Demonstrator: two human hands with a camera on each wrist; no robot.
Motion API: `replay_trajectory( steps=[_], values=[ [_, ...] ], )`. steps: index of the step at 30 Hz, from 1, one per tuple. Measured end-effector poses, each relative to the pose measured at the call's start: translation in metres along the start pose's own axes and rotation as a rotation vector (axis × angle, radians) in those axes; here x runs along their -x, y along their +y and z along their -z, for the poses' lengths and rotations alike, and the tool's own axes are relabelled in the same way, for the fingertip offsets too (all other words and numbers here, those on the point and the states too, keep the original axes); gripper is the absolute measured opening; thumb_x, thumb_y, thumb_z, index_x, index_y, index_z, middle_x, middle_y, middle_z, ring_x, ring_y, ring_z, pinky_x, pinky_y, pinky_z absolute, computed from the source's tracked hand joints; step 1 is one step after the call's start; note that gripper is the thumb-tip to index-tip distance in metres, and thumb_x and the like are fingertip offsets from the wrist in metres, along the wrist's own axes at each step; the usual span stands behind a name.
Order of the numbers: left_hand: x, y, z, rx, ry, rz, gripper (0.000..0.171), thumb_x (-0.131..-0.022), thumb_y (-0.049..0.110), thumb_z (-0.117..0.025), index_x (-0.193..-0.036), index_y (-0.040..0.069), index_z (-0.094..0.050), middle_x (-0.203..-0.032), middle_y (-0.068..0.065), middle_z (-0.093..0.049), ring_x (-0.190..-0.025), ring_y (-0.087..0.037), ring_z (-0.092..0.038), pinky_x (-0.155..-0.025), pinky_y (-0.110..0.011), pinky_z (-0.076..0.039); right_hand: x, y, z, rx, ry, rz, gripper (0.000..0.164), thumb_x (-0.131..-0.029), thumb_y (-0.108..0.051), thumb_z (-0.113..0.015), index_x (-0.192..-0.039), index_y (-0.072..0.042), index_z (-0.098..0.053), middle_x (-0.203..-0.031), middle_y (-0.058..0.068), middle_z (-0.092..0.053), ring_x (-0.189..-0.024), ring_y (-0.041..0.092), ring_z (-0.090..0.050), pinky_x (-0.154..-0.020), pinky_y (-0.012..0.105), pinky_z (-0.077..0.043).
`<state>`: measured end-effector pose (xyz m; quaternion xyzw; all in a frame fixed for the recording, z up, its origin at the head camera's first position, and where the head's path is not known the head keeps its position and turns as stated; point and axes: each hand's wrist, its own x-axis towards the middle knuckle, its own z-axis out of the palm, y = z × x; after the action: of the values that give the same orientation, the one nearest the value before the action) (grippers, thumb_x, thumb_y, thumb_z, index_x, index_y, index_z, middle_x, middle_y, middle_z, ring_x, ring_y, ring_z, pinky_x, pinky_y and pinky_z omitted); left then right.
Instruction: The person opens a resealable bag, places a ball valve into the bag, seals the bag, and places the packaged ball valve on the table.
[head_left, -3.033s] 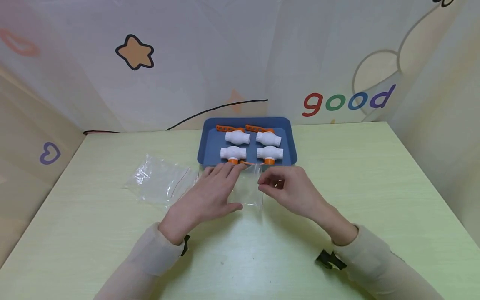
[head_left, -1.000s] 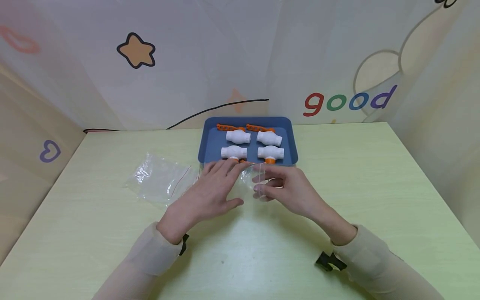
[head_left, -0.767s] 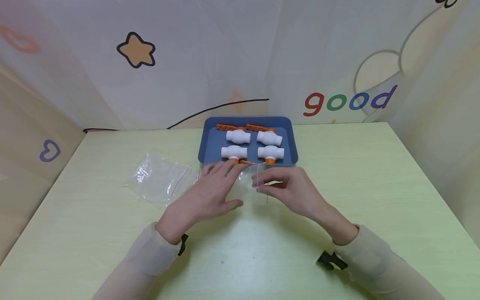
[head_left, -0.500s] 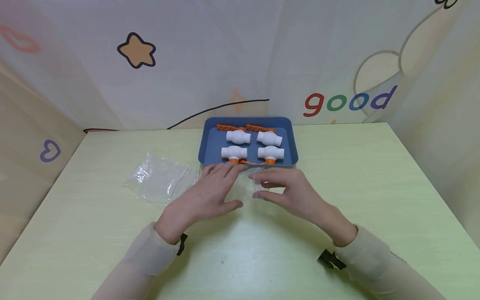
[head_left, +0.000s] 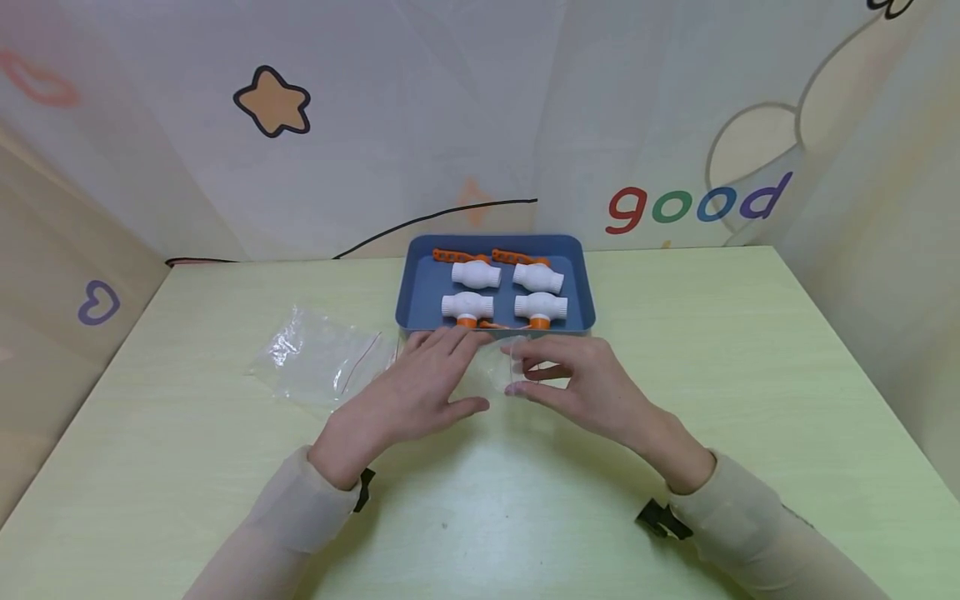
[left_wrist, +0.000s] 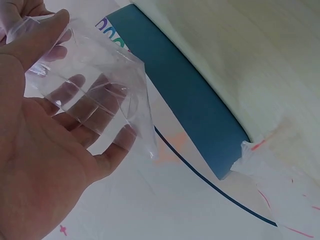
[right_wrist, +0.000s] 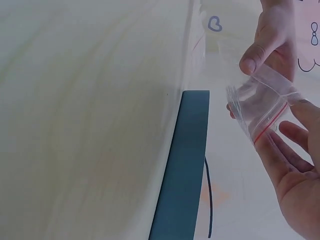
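Note:
A small clear zip bag [head_left: 491,367] with a red line along its mouth spans the space between both hands, above the table. My right hand [head_left: 592,379] has its thumb and index finger bent around the mouth edge, spread apart with a gap between them. In the right wrist view the red seal line of the zip bag [right_wrist: 270,125] lies across those fingers. My left hand [head_left: 420,383] supports the other end with nearly straight fingers. The left wrist view shows these fingers through the film of the bag [left_wrist: 107,65], with the thumb in front.
Behind the hands stands a blue tray [head_left: 495,241] holding several white ball valves [head_left: 476,275] with orange handles. More clear zip bags [head_left: 322,358] lie on the table [head_left: 712,400] at left. A printed curtain [head_left: 420,108] closes off the back and sides.
Three seconds ago the bag hung flat beside my curled right fingers. My right thumb and index finger have since taken its mouth and spread apart. The left hand has stayed nearly still.

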<state>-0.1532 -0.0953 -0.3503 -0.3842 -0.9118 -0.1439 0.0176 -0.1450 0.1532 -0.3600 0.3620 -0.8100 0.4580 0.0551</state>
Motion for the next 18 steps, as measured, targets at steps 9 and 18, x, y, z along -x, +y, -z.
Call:
replay_trajectory(
  steps=[9, 18],
  values=[
    [0.002, -0.002, 0.000, 0.007, -0.033, 0.053, 0.071, -0.093, 0.037, -0.078, -0.147, 0.004, -0.046, -0.141, -0.010, -0.054, -0.133, -0.029, -0.048, -0.108, -0.050, -0.038, 0.000, -0.001, 0.006, -0.038, 0.141, 0.001, 0.023, -0.084, 0.007, -0.081, -0.104, -0.003, -0.077, -0.096, -0.001, -0.074, -0.088, 0.015, -0.071, -0.077, 0.030, -0.060],
    [0.002, -0.003, 0.000, 0.008, -0.058, 0.073, 0.071, -0.093, 0.037, -0.078, -0.147, 0.004, -0.045, -0.138, -0.010, -0.055, -0.129, -0.028, -0.051, -0.108, -0.049, -0.040, -0.004, 0.006, 0.016, 0.080, 0.188, -0.121, 0.015, -0.089, 0.001, -0.079, -0.104, -0.001, -0.076, -0.097, 0.003, -0.075, -0.082, 0.017, -0.070, -0.075, 0.031, -0.060]
  ],
)
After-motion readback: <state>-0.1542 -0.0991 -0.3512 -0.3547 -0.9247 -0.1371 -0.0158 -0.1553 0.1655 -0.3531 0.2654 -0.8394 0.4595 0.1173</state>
